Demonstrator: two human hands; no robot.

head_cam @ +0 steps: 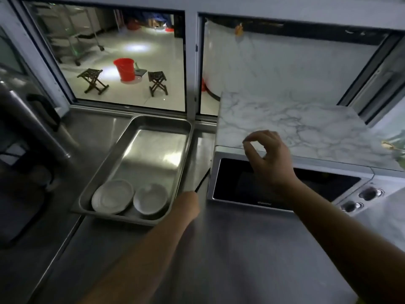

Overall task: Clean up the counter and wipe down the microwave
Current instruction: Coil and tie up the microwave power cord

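Counter (241, 249): stainless steel, running from the lower foreground back to a window sill.

Tray (131, 150): deep rectangular steel pan, set on the counter left of centre, its long side angled toward the window. Holds two white dishes at its near end: a plate (112, 196) on the left, leaning against the near wall, and a bowl (150, 198) just beside it on the right.

Microwave (274, 187): silver-framed, dark glass door facing up toward the camera, on the counter to the right of the tray. Two round knobs (361, 198) at its right end. A marble-patterned slab (295, 123) lies on top of it.

Left hand (190, 205): at the near right corner of the tray, fingers hidden behind the wrist; whether it grips the rim cannot be told.

Right hand (267, 154): raised over the front edge of the slab, above the microwave door, fingers loosely curled with thumb and forefinger close together; nothing is visible between them.

Other items: a dark cylindrical vessel (32, 128) at far left. Through the window, a red bucket (125, 69) stands on a pale floor between two folding stools (93, 81).
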